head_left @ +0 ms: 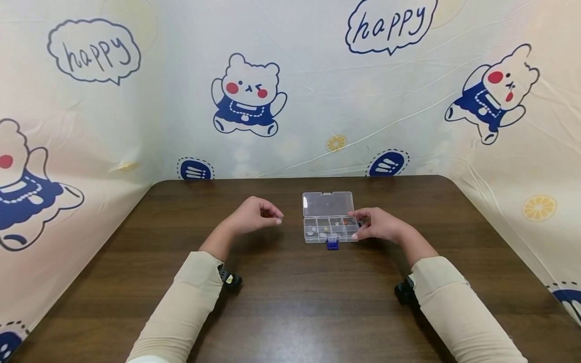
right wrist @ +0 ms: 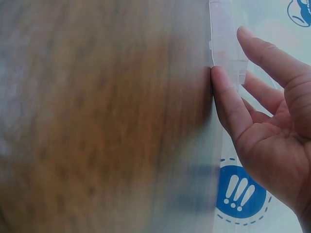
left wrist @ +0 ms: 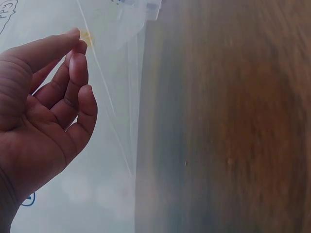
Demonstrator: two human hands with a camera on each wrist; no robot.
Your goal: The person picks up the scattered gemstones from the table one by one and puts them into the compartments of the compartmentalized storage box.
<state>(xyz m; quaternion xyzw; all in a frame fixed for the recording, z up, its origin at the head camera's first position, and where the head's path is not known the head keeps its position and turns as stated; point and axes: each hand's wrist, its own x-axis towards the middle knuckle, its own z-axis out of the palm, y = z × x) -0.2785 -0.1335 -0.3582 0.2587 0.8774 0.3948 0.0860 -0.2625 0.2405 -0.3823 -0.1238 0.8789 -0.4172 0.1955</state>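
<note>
A clear plastic compartment box (head_left: 327, 242) lies on the table with its lid (head_left: 328, 204) tipped back. Small pale pieces and a reddish one sit in some compartments, and a blue latch (head_left: 333, 245) hangs at the front. My right hand (head_left: 379, 224) holds the box's right end between thumb and fingers; the right wrist view shows its fingertips (right wrist: 221, 75) at the box's side. Left of the box, my left hand (head_left: 254, 216) is raised over the table, thumb and index finger pinched together. A tiny speck shows at those fingertips in the head view; I cannot tell what it is.
The brown wooden table (head_left: 295, 302) stretches around the box, its far edge against a pale backdrop (head_left: 172, 101) printed with bears and lettering. Dark wrist cameras are strapped at both beige sleeves (head_left: 181, 302).
</note>
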